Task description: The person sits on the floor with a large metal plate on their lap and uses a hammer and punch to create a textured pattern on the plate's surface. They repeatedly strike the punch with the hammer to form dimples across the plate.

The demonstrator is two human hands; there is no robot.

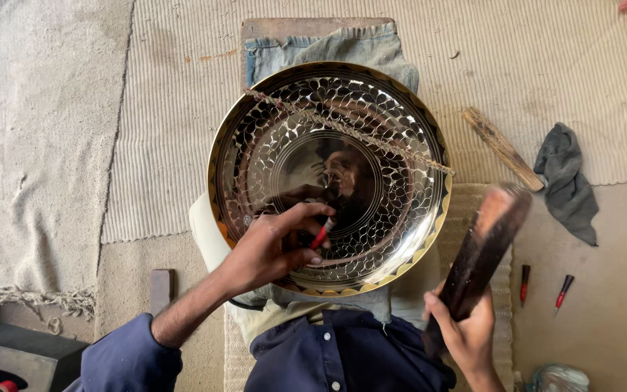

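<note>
A large round polished metal plate [270, 138] with an engraved scale pattern and a gold rim rests on denim cloth in front of me. My left hand [273, 247] lies on its lower part and pinches a small red-handled chisel [321, 234] with its tip against the plate. My right hand [466, 335] grips a dark wooden mallet [484, 247], raised to the right of the plate, slightly blurred. A twisted cord [371, 141] runs diagonally across the plate.
A wooden stick [502, 147] and a grey rag [567, 181] lie on the mat to the right. Two more red-handled chisels [525, 282] [563, 291] sit on the floor at lower right. A dark block [23, 348] is at lower left.
</note>
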